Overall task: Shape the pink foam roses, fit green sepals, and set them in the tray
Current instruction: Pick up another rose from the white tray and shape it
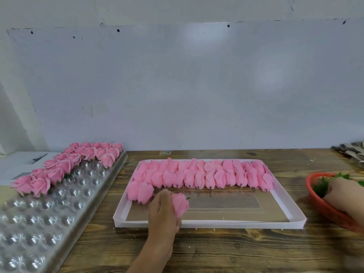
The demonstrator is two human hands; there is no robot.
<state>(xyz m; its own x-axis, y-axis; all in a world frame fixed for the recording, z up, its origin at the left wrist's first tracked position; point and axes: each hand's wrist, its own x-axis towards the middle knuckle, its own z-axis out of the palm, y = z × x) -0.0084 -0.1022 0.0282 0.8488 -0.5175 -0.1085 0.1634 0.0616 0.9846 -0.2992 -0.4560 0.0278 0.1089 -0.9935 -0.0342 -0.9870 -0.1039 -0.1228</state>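
Observation:
My left hand (162, 211) grips a pink foam rose (180, 204) over the front left part of the shallow white box tray (216, 223), stem end pointing up and right. Rows of unshaped pink roses (201, 174) lie on their sides in the back half of that box. My right hand (343, 196) reaches into the red basket (319, 203) at the right edge, among green sepals (321, 187); its fingers are hidden. Shaped roses (59, 166) stand in the clear dimpled plastic tray (59, 201) on the left.
The wooden table (216, 251) runs under everything, backed by a pale wall. Papers (21, 162) lie at the far left behind the dimpled tray. A stack of flat dark items (352, 152) sits at the back right corner.

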